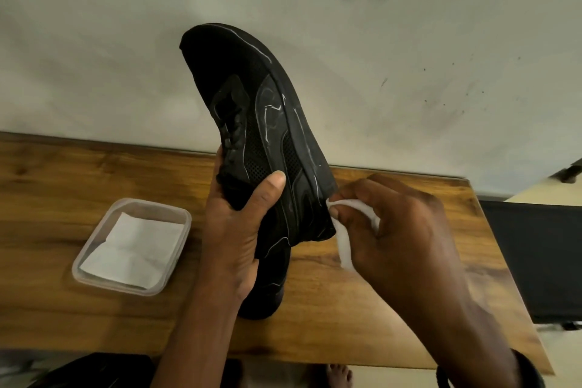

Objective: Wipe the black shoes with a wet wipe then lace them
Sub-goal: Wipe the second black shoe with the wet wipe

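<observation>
My left hand [234,230] grips a black shoe [252,110] near its collar and holds it up above the table, toe pointing away and up, sole edge turned right. My right hand [393,224] pinches a white wet wipe [346,230] and presses it against the heel end of that shoe. A second black shoe [267,293] lies on the wooden table [94,173] below, mostly hidden behind my left hand and the raised shoe.
A clear plastic container [185,220] with a folded white wipe [132,249] inside sits on the table at the left. A pale wall stands right behind the table. A dark object [535,261] is off the table's right edge. A bare foot [338,373] shows below the front edge.
</observation>
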